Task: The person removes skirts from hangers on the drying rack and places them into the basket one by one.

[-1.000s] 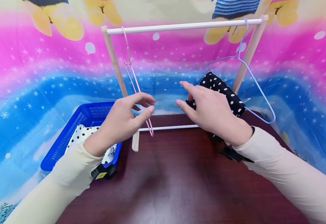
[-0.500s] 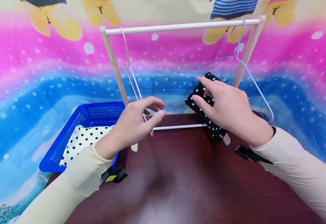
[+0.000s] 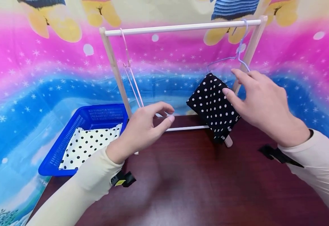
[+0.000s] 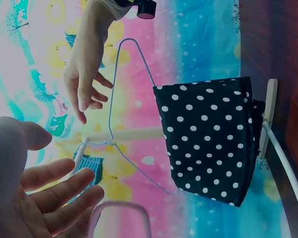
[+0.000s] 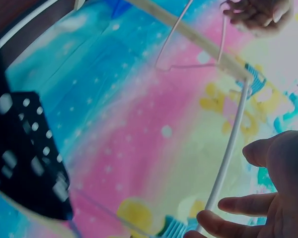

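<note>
Black cloth with white dots (image 3: 213, 105) hangs folded over the lower bar of a blue hanger (image 4: 113, 89) on the rack's right side. My right hand (image 3: 266, 105) hovers just right of that cloth, fingers loosely bent, holding nothing; in the head view it covers part of the hanger. My left hand (image 3: 145, 125) floats over the table, in front of a pink hanger (image 3: 133, 81) on the rack's left, whose lower end it hides. In the left wrist view its fingers (image 4: 59, 196) are spread and hold nothing.
A wooden rack with a white top rail (image 3: 181, 29) stands on the dark red table (image 3: 170, 194). At the left, a blue basket (image 3: 54, 157) holds white cloth with black dots (image 3: 89, 144). A printed curtain (image 3: 12, 103) hangs behind.
My right hand has moved right, from in front of the black dotted cloth to beside it, uncovering the cloth. My left hand has shifted right and slightly down, uncovering more of the basket.
</note>
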Demonstrator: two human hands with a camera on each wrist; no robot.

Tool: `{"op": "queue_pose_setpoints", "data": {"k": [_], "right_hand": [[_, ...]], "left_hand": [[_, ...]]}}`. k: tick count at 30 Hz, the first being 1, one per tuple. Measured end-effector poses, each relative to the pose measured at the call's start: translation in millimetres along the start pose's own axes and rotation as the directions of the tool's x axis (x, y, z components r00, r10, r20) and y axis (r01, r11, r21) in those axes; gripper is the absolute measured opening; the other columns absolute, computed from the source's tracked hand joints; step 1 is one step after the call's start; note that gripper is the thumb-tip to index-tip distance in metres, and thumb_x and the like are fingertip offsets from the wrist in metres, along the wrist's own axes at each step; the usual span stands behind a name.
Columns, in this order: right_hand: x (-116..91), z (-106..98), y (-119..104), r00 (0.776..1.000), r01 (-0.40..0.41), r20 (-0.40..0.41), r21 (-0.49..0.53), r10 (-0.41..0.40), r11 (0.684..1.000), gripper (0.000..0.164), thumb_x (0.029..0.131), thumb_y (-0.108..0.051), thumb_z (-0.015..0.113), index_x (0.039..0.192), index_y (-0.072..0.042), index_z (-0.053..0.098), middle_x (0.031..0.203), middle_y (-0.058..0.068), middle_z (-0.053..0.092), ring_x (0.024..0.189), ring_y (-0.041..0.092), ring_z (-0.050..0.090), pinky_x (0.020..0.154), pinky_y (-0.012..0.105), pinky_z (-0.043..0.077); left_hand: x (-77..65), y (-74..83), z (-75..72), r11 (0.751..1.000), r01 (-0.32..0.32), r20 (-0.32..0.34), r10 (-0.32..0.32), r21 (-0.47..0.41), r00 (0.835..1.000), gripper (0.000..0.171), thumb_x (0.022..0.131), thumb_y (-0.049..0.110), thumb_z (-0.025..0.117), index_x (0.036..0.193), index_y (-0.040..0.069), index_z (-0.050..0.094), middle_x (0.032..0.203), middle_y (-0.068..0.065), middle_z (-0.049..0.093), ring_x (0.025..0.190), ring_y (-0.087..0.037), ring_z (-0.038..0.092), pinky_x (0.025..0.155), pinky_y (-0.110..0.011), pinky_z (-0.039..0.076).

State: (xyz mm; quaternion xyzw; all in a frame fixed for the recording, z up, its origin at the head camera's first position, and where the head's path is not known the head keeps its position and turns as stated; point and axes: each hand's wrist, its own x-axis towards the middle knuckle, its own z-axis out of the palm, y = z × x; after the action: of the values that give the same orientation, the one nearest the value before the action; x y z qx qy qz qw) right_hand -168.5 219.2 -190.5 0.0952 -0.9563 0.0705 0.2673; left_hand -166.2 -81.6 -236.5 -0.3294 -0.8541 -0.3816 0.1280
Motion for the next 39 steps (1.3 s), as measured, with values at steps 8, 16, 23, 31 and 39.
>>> {"op": "queue_pose_setpoints", "data": {"k": [8,16,23,31,39], "right_hand": [[-0.2,4.2,25.2,0.999,-0.019,-0.035,-0.015,0.018,1.000,0.061,0.097,-0.036,0.064,0.151,-0.014,0.046,0.131,0.031,0.053,0.107,0.051,0.051,0.074,0.068,0.045],[3.0,5.2,47.9,0.995,-0.094,0.024,-0.033,0.095,0.995,0.066,0.099,-0.039,0.058,0.157,-0.015,0.036,0.138,0.034,0.046,0.116,0.054,0.045,0.071,0.071,0.043],[9.4,7.1,76.5,0.972,-0.202,0.109,-0.079,0.210,0.976,0.073,0.101,-0.045,0.050,0.161,-0.013,0.024,0.146,0.037,0.037,0.126,0.057,0.037,0.079,0.074,0.039],[21.8,14.1,116.6,0.949,-0.275,0.138,-0.084,0.284,0.958,0.078,0.100,-0.047,0.046,0.161,-0.008,0.017,0.153,0.039,0.029,0.130,0.063,0.033,0.093,0.078,0.034],[26.4,17.5,135.2,0.938,-0.272,0.193,-0.106,0.288,0.957,0.073,0.102,-0.044,0.044,0.158,-0.002,0.025,0.133,0.040,0.050,0.116,0.059,0.047,0.083,0.074,0.040]], "left_hand": [[5.2,2.5,11.2,0.998,-0.023,-0.016,0.024,0.059,1.000,0.021,0.098,0.024,0.065,0.116,0.015,0.070,0.104,0.004,0.074,0.091,-0.007,0.069,0.083,-0.029,0.058],[8.3,5.7,21.9,0.994,-0.012,-0.017,0.014,0.109,1.000,0.019,0.098,0.027,0.064,0.113,0.019,0.070,0.097,0.007,0.072,0.082,-0.008,0.063,0.073,-0.026,0.052],[10.6,6.4,30.7,0.995,0.010,0.006,-0.011,0.102,1.000,0.020,0.097,0.028,0.065,0.114,0.018,0.070,0.097,0.006,0.072,0.084,-0.010,0.065,0.076,-0.027,0.052],[11.7,5.8,37.5,0.996,0.013,0.035,-0.016,0.083,0.999,0.021,0.098,0.027,0.064,0.114,0.016,0.070,0.097,0.005,0.074,0.086,-0.007,0.067,0.081,-0.027,0.056],[12.5,9.4,43.6,0.996,-0.007,0.047,0.003,0.093,0.999,0.021,0.098,0.028,0.064,0.114,0.016,0.070,0.103,0.006,0.075,0.090,-0.005,0.070,0.083,-0.025,0.055]]}}
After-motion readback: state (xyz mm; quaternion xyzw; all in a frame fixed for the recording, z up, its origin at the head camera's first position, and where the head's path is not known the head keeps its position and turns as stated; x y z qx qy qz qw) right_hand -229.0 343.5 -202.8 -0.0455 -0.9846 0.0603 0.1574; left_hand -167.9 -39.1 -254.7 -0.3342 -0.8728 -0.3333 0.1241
